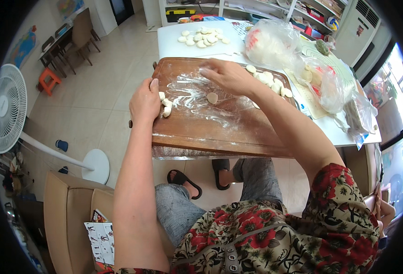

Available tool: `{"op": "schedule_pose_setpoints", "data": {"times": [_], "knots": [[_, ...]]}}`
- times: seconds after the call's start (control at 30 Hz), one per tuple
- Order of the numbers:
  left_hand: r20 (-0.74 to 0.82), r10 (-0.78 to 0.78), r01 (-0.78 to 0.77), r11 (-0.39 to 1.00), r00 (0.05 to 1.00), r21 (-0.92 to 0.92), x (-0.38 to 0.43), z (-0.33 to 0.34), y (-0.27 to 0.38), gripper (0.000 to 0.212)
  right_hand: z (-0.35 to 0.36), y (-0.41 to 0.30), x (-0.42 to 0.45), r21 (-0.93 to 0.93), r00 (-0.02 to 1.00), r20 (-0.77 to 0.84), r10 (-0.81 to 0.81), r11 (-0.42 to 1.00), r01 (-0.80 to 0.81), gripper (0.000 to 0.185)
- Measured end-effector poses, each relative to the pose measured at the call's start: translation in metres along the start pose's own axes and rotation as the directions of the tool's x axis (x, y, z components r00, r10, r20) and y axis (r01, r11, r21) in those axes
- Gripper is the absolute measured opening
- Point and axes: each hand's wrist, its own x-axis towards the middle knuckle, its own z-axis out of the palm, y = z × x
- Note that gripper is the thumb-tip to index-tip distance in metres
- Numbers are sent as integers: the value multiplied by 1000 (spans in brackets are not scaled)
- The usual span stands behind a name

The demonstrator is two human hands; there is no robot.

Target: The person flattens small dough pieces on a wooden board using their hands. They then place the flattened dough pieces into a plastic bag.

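A floured wooden board (194, 126) lies before me on the table. My left hand (146, 102) rests at the board's left edge, beside several small dough lumps (167, 107); whether it grips anything is hidden. Over the upper middle of the board is my right hand (223, 73), fingers bent and slightly blurred, with white flour below the fingertips. One flattened dough disc (212, 98) lies alone mid-board. More dough pieces (264, 78) are heaped at the board's upper right. Beyond the board, a white cutting board (169, 42) carries many round dough pieces (204, 37).
Clear plastic bags (269, 41) stand at the back right of the white table (369, 137), near a green-lined mat (311, 51). A white floor fan (95, 166) is on the left, by a beige chair (63, 205). Shelves (256, 8) line the back.
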Motion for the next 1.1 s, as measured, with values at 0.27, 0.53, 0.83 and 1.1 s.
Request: {"op": "schedule_pose_setpoints", "data": {"times": [0.27,0.53,0.83,1.1], "knots": [[-57,43,-44,999,997,-18,1,8,-17,39,70,-1,29,-315,994,54,-93,943,105,68],[-41,91,-92,995,995,-28,-2,10,-13,42,76,8,32,-339,991,-37,-127,935,107,65],[-134,110,-118,992,985,-49,4,8,-19,43,8,27,7,-362,994,-65,88,926,-106,36],[-100,35,-41,997,994,-63,3,11,-10,44,20,-16,-3,106,987,-123,-107,987,120,25]]}}
